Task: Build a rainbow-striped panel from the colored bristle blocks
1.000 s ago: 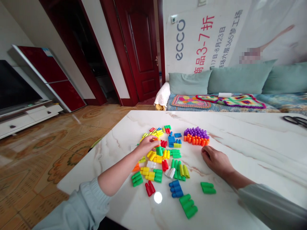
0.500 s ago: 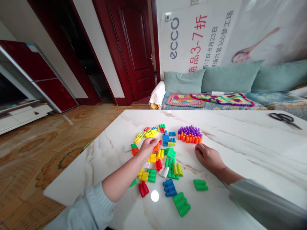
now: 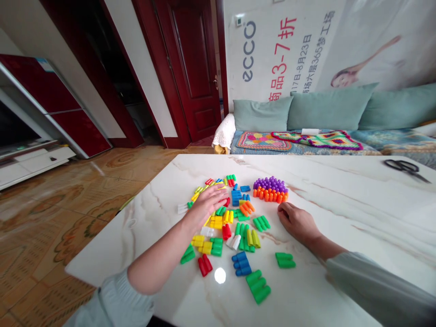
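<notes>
My left hand (image 3: 208,205) is open over the left part of a pile of coloured plastic building blocks, its fingers stretched out and hiding some of them. Just right of its fingertips lie a red block and an orange block (image 3: 247,207). A green block (image 3: 261,223) lies a little nearer to me. My right hand (image 3: 297,221) rests on the table in a loose fist, with nothing visible in it. Close beyond its knuckles stands a tight group of blocks, an orange row (image 3: 270,195) in front of purple ones (image 3: 270,183).
Loose green blocks (image 3: 285,260), a blue block (image 3: 241,264) and a red block (image 3: 205,265) lie on the near part of the white marbled table (image 3: 340,200). Black scissors (image 3: 405,168) lie at the far right. A sofa with cushions (image 3: 327,111) stands behind the table.
My left hand has let go of the orange block and opened. That block and a green block now lie further right, apart from the pile. My right hand has stayed in place.
</notes>
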`<action>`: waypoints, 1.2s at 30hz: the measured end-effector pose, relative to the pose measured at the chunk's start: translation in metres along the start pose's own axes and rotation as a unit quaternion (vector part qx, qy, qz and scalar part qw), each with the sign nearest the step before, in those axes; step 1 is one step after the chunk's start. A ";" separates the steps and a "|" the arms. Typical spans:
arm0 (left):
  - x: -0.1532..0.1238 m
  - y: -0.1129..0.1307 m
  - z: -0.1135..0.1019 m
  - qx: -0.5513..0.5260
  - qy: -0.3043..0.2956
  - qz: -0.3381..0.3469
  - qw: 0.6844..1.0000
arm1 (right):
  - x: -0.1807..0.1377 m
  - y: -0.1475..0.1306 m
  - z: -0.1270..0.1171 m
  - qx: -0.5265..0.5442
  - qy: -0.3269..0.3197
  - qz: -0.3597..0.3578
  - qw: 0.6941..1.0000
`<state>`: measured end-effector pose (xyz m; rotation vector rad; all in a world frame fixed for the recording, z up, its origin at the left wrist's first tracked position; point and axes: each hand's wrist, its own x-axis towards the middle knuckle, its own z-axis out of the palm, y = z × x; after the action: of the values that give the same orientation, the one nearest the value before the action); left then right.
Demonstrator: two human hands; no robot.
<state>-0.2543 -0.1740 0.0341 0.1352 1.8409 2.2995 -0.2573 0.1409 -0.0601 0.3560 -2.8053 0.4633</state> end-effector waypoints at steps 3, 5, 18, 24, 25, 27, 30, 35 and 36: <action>-0.026 0.010 -0.043 0.214 0.083 0.015 0.973 | 0.000 0.001 0.001 -0.002 0.001 -0.002 1.000; -0.047 0.009 -0.077 0.394 0.129 0.020 0.910 | 0.000 0.001 0.002 -0.004 0.004 -0.002 1.000; -0.086 -0.044 -0.122 0.495 0.059 -0.021 0.867 | 0.000 -0.001 0.001 -0.002 0.011 -0.007 1.000; -0.079 -0.028 -0.120 0.431 0.043 -0.094 0.897 | 0.000 -0.001 0.001 -0.006 0.005 -0.005 1.000; -0.077 -0.023 -0.116 0.414 0.054 -0.100 0.903 | 0.000 -0.001 0.001 -0.005 0.006 -0.006 1.000; -0.069 -0.013 -0.102 0.377 0.073 -0.096 0.918 | 0.000 -0.001 0.001 -0.004 0.006 -0.006 1.000; -0.053 -0.003 -0.068 0.341 0.042 -0.077 0.936 | 0.001 -0.002 0.001 -0.006 0.008 -0.004 1.000; -0.033 0.000 -0.016 0.315 -0.085 0.010 0.945 | 0.000 -0.001 0.001 -0.008 0.005 -0.008 1.000; -0.032 0.000 -0.014 0.326 -0.103 0.033 0.939 | 0.000 0.000 0.001 -0.008 0.003 -0.009 1.000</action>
<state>-0.2259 -0.1944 0.0329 0.5114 2.4199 1.5392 -0.2576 0.1404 -0.0607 0.3743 -2.7953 0.4373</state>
